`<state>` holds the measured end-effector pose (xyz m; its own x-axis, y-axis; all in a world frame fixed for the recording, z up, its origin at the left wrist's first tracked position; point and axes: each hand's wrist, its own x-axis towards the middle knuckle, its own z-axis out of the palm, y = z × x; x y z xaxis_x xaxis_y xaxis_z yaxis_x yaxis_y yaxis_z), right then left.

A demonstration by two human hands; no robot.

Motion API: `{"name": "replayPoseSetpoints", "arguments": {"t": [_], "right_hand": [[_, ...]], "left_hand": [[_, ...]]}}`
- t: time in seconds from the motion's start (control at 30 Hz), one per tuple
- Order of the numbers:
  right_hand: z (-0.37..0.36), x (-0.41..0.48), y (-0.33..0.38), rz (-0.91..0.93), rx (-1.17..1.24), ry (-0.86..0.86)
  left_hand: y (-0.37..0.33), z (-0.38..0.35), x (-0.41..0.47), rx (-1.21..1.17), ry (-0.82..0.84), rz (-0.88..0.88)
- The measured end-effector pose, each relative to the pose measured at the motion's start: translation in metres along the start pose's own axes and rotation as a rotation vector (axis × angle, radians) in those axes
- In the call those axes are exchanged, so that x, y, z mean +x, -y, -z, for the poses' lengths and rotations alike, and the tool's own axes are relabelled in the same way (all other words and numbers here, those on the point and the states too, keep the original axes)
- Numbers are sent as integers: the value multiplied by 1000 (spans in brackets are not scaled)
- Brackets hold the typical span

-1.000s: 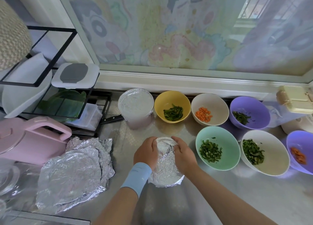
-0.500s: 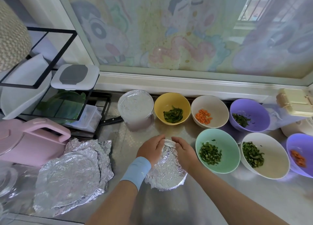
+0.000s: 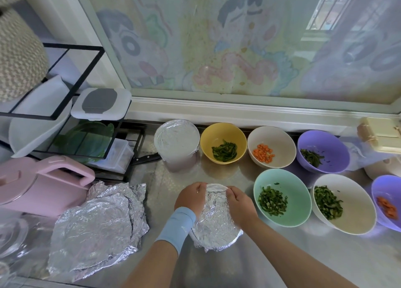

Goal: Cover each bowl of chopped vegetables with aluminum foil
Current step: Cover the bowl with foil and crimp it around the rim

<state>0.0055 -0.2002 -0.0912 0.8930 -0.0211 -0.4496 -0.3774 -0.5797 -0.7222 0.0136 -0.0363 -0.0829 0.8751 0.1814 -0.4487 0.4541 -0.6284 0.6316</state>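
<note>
A foil-covered bowl sits on the steel counter in front of me. My left hand and my right hand press the foil down over its far rim, one on each side. A second foil-covered bowl stands at the back. Uncovered bowls hold chopped vegetables: yellow, white with carrot, purple, mint green, white with greens, and purple with carrot. Loose foil sheets lie at the left.
A pink pot sits left of the foil sheets, with a black wire rack and a knife behind it. A cream box stands at the far right. A painted window runs along the back.
Both hands slid from the bowl's sides up to its far rim, pressing foil there. The view shifted slightly.
</note>
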Motion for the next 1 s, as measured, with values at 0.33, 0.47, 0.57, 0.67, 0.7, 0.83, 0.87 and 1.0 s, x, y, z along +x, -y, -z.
{"name": "replayPoseSetpoints", "arguments": {"t": [0.33, 0.47, 0.57, 0.67, 0.7, 0.83, 0.87, 1.0], "right_hand": [[-6, 7, 18, 132, -158, -33], [-6, 13, 18, 63, -26, -56], [-6, 15, 18, 35, 62, -65], [-4, 17, 20, 18, 110, -65], [-3, 17, 20, 14, 111, -64], [-5, 17, 20, 11, 116, -81], [-5, 17, 19, 10, 114, -86], [-5, 16, 20, 32, 81, -77]], "left_hand": [[2, -2, 11, -38, 62, -189], [5, -1, 14, -124, 70, -182], [6, -3, 16, -109, 60, -161], [7, -4, 16, -132, 59, -133], [7, -4, 16, -137, 63, -123], [3, 2, 18, -30, 88, -129], [1, 4, 19, 1, 84, -152], [-2, -1, 16, -132, 43, -187]]}}
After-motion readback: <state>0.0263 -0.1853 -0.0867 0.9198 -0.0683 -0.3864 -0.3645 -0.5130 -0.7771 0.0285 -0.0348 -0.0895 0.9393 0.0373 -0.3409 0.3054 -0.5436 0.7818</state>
